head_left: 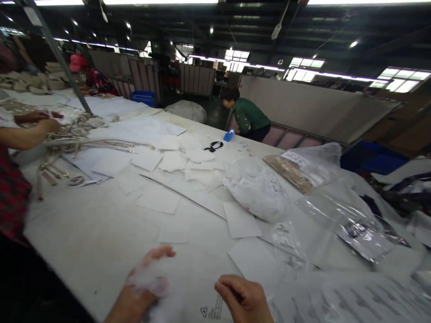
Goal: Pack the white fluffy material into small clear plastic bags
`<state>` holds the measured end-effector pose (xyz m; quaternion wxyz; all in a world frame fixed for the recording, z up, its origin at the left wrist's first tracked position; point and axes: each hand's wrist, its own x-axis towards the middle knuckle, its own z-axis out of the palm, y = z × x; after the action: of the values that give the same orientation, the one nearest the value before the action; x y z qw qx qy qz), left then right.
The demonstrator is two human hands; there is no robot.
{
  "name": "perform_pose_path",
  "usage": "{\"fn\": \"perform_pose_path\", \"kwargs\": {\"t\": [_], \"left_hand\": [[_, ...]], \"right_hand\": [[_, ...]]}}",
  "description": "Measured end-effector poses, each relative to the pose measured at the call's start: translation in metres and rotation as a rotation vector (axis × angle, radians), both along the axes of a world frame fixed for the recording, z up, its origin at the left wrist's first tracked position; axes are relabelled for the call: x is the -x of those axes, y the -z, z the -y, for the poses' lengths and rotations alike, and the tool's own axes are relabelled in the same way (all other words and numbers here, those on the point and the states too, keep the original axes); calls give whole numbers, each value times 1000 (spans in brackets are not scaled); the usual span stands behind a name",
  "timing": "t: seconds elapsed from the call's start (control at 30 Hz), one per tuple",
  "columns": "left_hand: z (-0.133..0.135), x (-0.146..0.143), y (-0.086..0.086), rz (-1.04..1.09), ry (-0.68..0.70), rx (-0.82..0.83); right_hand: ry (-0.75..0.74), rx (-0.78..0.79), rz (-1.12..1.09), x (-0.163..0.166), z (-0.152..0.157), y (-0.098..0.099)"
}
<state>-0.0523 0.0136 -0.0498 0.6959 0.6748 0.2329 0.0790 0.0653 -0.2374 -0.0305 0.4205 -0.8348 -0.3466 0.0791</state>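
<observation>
My left hand (143, 282) is at the bottom edge of the view, blurred and partly veiled by a translucent plastic bag (198, 296) that it holds; its thumb sticks out toward the table. My right hand (244, 298) is just right of it, fingers curled and pinching the same bag near a small printed triangle mark. The bag lies flat over the near edge of the white table (87, 233). Loose white paper sheets (240, 220) lie just beyond both hands.
Several white sheets (158, 199) are scattered mid-table, with a stuffed white bag (256, 188), clear bags (350, 224) and a black strap (213, 146). A co-worker's arm (27, 134) handles beige straps (77, 143) at left. A person in green (251, 117) bends at the far side.
</observation>
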Motion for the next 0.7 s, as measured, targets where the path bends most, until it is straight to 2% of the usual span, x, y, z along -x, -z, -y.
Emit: {"fn": "perform_pose_path", "kwargs": {"t": [0.07,0.13,0.2,0.27,0.33,0.37,0.47,0.5,0.53,0.57,0.6,0.63,0.7], "left_hand": [[48,-28,-7,3,299,135],[83,-48,-14,-9,458,170],[98,-58,-14,-7,467,141],[94,-59,-7,-2,394,94],[71,-53,5,-56,205,109],[54,-48,11,-118,34,157],[-4,-31,19,-261,-632,326],[-18,-26,17,-241,-764,315],[-25,-22,13,-224,-827,271],[-25,-20,8,-199,-804,219],[-18,-20,2,-167,-686,183],[-4,-22,-3,-124,-507,164],[38,-35,-13,-19,-55,192]], "right_hand": [[-67,-44,32,4,6,5],[-104,-15,26,4,19,7],[-89,115,-16,1,33,5],[-47,220,-53,-3,46,0],[-8,201,-41,-4,55,-4],[30,170,-27,-4,58,-5],[184,118,-29,-4,60,-4],[205,117,-42,-4,59,-2],[195,114,-52,-5,56,0],[168,105,-51,-5,51,3],[139,94,-40,-5,46,6],[118,86,-27,-6,40,8],[109,78,-23,-6,31,10]]}}
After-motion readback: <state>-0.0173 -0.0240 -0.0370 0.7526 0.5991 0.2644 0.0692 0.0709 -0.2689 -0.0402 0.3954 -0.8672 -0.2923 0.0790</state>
